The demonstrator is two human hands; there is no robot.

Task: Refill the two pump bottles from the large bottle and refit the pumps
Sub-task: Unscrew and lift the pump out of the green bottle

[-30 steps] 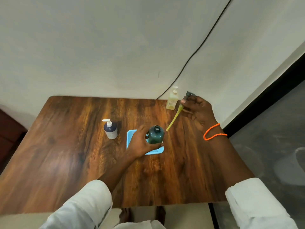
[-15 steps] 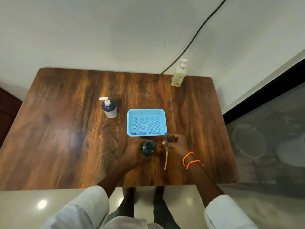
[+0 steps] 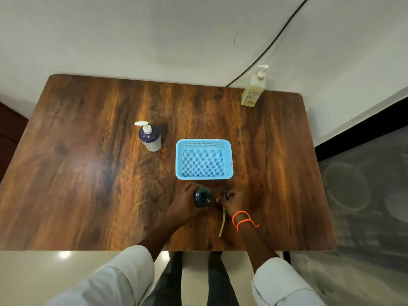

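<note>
Looking down from the head camera, a dark green round plastic bottle [image 3: 203, 196] stands uncapped on the brown wood-grain table [image 3: 88, 173], near the front edge, its open mouth facing up. The left hand [image 3: 187, 204] wraps its fingers round this bottle from the 9 o'clock side and grips it. Just beside it at 3 o'clock, the right hand [image 3: 231, 200] pinches the dark pump head with its yellow-green dip tube [image 3: 222, 224]; the tube runs back toward 6 o'clock, low over the table, and whether it touches the wood cannot be told. An orange cord bracelet [image 3: 242, 220] circles the right wrist, and both forearms end in rolled white sleeves [image 3: 123, 277]. At 12 o'clock from the green bottle sits a light blue perforated plastic basket [image 3: 228, 160], close but apart. At 10 o'clock from the basket stands a dark navy pump bottle with a white pump and pale label [image 3: 150, 138]. Well apart, at the table's 1 o'clock corner, stands a tall clear pump bottle of yellowish liquid [image 3: 252, 91], with a black cable [image 3: 276, 40] running up the pale wall behind it.
</note>
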